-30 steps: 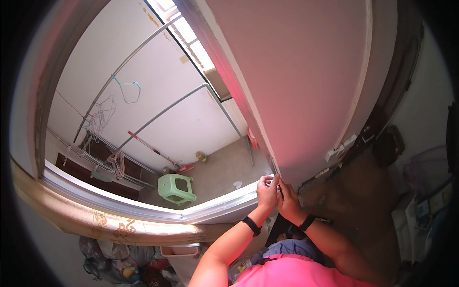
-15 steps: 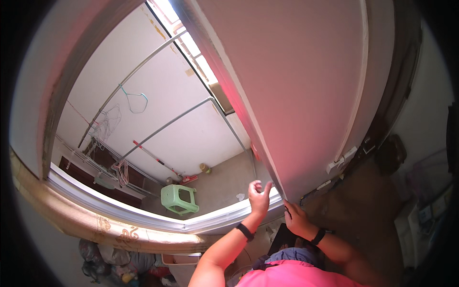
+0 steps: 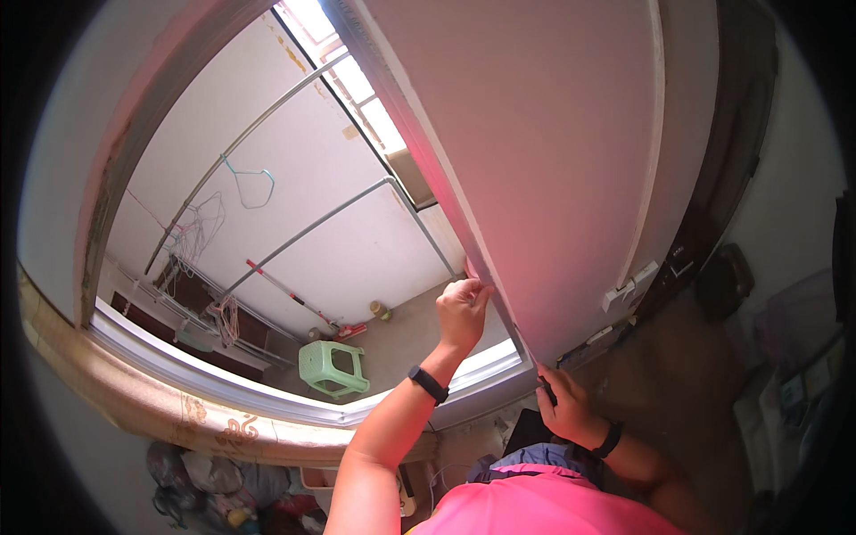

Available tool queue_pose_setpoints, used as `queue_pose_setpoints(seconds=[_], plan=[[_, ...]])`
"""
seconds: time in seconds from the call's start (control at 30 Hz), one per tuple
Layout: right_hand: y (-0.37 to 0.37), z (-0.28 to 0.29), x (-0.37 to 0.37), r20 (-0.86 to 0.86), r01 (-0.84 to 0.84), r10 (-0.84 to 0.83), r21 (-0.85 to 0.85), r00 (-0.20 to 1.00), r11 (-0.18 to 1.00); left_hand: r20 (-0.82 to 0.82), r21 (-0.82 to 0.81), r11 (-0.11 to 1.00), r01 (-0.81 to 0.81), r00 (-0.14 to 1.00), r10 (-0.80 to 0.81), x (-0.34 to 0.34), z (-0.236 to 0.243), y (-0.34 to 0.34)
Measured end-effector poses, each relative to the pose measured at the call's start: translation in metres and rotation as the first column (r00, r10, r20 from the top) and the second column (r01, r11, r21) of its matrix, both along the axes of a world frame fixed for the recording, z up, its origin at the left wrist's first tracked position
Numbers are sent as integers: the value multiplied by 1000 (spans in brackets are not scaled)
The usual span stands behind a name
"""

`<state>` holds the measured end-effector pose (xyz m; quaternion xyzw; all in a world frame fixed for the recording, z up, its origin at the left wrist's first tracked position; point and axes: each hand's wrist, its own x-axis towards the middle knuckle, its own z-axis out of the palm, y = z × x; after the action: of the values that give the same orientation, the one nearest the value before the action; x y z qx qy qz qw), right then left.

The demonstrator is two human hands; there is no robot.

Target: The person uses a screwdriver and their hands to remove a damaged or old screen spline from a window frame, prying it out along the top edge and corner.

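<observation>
My left hand (image 3: 461, 314) is raised at the vertical edge of the wall (image 3: 506, 303) beside the window opening. Its fingers are curled together there, and what they grip, if anything, is hidden. Lower down and to the right, my right hand (image 3: 572, 412) is closed around a thin tool with a black handle (image 3: 547, 390). A slim part of that tool seems to point up along the wall's edge, but its kind is too small to tell. The white window track (image 3: 481, 367) runs below my left hand.
Beyond the opening are a green plastic stool (image 3: 332, 367), a metal rail (image 3: 308, 236), a blue hanger (image 3: 252, 183) and a red-headed broom (image 3: 349, 331). White sockets (image 3: 630, 287) sit on the wall to the right. Several stuffed bags (image 3: 205, 473) lie at lower left.
My left hand has moved up along the wall's edge, its fingers going from spread to curled. The right hand has shifted slightly to the right, still holding the black-handled tool.
</observation>
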<state>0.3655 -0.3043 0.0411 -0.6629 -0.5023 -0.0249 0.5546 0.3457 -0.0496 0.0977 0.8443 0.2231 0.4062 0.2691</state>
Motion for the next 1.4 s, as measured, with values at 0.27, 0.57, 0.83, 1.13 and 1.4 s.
queue_pose_setpoints(seconds=[0.27, 0.57, 0.83, 1.13, 1.4], plan=[[-1, -4, 2, 19, 4, -4, 2, 1000, 1000, 111, -27, 999, 17, 994, -14, 5, -5, 5], [-4, 22, 3, 52, -8, 8, 4, 999, 1000, 84, -261, 960, 106, 993, -87, 5, 58, -4], [-3, 71, 17, 159, -23, 7, 98, 987, 995, 257, -40, 993, 114, 961, -100, 16, 159, 6], [18, 158, 35, 258, -76, 42, 124, 965, 989, 382, -73, 989, 129, 919, -92, 26, 273, 14], [64, 207, 48, 255, -168, 106, 239, 961, 956, 426, -190, 963, 189, 900, -93, 5, 245, 6]])
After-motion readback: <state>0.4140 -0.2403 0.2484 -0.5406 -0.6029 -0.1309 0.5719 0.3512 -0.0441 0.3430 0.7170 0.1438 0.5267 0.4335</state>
